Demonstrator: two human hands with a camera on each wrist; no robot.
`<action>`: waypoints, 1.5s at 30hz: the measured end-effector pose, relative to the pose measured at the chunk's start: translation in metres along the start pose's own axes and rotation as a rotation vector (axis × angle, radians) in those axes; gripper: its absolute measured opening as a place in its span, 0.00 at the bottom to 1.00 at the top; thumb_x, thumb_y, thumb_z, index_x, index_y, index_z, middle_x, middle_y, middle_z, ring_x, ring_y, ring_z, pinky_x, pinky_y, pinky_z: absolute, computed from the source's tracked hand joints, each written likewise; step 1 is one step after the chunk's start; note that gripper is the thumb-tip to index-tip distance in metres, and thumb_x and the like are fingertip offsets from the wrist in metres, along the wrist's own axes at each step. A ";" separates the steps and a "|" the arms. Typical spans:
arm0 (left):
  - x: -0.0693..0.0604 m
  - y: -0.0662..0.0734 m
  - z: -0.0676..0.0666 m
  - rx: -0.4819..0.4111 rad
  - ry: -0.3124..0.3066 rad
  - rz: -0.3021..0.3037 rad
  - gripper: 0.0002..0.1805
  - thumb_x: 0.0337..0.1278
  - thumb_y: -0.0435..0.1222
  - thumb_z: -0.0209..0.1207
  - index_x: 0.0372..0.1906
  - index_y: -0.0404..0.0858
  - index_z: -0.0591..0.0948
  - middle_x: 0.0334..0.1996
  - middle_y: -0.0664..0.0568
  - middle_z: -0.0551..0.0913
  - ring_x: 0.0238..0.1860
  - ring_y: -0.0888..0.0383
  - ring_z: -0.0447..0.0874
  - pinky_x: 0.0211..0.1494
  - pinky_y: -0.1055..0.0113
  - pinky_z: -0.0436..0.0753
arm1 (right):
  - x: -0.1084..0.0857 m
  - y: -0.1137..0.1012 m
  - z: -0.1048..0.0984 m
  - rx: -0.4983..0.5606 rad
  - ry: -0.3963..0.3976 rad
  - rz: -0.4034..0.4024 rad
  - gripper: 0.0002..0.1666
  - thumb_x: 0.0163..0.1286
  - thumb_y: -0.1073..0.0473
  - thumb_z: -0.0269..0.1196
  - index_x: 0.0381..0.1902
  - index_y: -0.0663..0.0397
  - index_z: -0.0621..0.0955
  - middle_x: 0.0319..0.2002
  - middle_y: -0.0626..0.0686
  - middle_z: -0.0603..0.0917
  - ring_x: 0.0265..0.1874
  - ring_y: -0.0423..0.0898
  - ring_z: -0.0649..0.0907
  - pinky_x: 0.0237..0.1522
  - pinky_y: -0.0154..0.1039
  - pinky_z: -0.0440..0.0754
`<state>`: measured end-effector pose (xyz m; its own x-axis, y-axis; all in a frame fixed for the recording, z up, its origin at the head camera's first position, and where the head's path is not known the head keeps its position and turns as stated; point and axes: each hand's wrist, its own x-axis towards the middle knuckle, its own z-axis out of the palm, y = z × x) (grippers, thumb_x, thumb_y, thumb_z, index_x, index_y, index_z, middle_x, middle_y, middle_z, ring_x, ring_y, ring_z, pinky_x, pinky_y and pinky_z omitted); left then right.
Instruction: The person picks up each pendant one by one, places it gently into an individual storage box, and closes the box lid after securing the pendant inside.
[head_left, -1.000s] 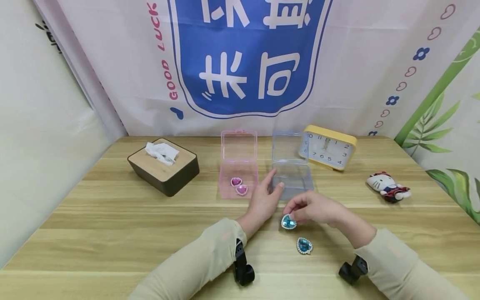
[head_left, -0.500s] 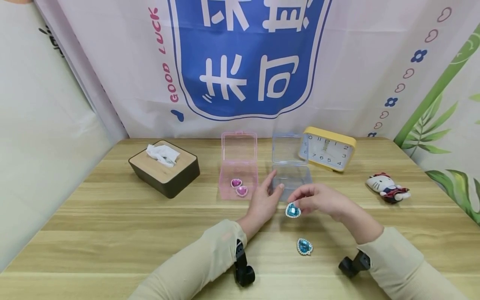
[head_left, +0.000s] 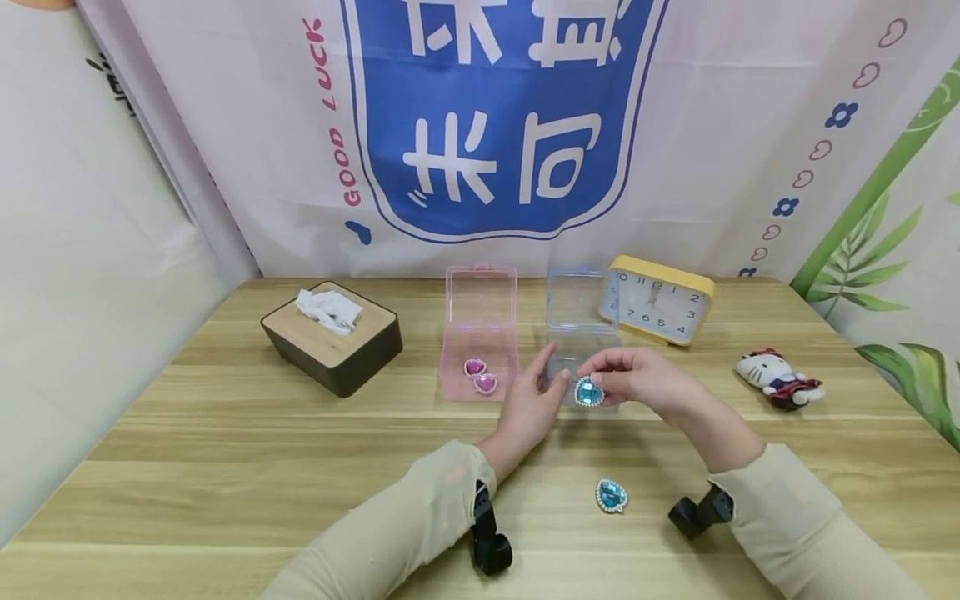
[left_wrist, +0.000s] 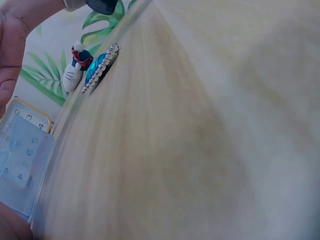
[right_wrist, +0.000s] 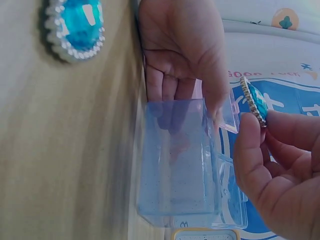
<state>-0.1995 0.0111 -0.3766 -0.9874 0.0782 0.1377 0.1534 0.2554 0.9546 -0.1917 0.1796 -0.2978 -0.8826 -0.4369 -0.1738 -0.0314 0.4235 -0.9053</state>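
Note:
My right hand [head_left: 637,379] pinches a blue heart-shaped gem [head_left: 589,392] with a pearly beaded rim between thumb and fingers. The gem is raised over the front of the open clear blue plastic box [head_left: 562,354]; in the right wrist view the gem [right_wrist: 256,102] shows edge-on, above the box [right_wrist: 175,165]. My left hand [head_left: 531,408] rests against the left side of that box, fingers extended and thumb by its front corner. A second blue gem [head_left: 612,496] lies on the table nearer me. Left of my left hand, an open pink box [head_left: 457,379] holds two pink heart gems [head_left: 485,383].
A yellow-framed clock [head_left: 660,300] stands behind the blue box's lid, to the right. On the far right lies a small cat doll [head_left: 780,379]. A tissue box [head_left: 333,337] sits at the back left. A printed cloth [head_left: 495,167] hangs behind the table.
My right hand has lifted the blue gem from near the tabletop and carried it forward to the front of the blue box. My left hand stays at the box's side.

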 end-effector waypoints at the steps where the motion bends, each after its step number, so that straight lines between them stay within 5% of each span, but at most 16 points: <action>1: 0.000 0.000 0.000 -0.001 0.000 0.002 0.28 0.61 0.41 0.55 0.66 0.45 0.67 0.63 0.42 0.69 0.61 0.50 0.70 0.63 0.58 0.71 | 0.001 0.000 -0.001 -0.002 0.005 -0.003 0.15 0.69 0.64 0.52 0.49 0.70 0.75 0.35 0.51 0.80 0.35 0.44 0.78 0.43 0.42 0.81; 22: -0.001 -0.001 -0.001 -0.011 0.005 0.013 0.28 0.61 0.41 0.55 0.66 0.45 0.67 0.63 0.45 0.70 0.61 0.50 0.70 0.63 0.58 0.71 | 0.023 0.004 -0.007 0.021 0.181 -0.030 0.18 0.70 0.64 0.51 0.54 0.71 0.73 0.42 0.55 0.80 0.35 0.38 0.79 0.46 0.40 0.82; 29: -0.001 -0.003 0.000 -0.034 -0.012 -0.014 0.28 0.61 0.42 0.55 0.66 0.48 0.67 0.64 0.49 0.69 0.63 0.52 0.68 0.65 0.60 0.69 | 0.033 0.006 -0.008 -0.066 0.221 -0.001 0.17 0.71 0.64 0.52 0.53 0.66 0.76 0.44 0.58 0.80 0.34 0.41 0.80 0.47 0.45 0.81; 45: -0.002 -0.001 -0.001 -0.030 -0.011 0.013 0.27 0.61 0.41 0.54 0.66 0.45 0.67 0.63 0.44 0.69 0.62 0.51 0.69 0.63 0.59 0.71 | 0.048 0.008 -0.008 -0.349 0.061 -0.065 0.13 0.67 0.70 0.53 0.46 0.65 0.80 0.43 0.61 0.83 0.35 0.45 0.82 0.41 0.45 0.84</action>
<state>-0.1981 0.0099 -0.3775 -0.9849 0.0915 0.1471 0.1644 0.2248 0.9604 -0.2383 0.1681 -0.3104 -0.8993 -0.4287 -0.0870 -0.2379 0.6462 -0.7251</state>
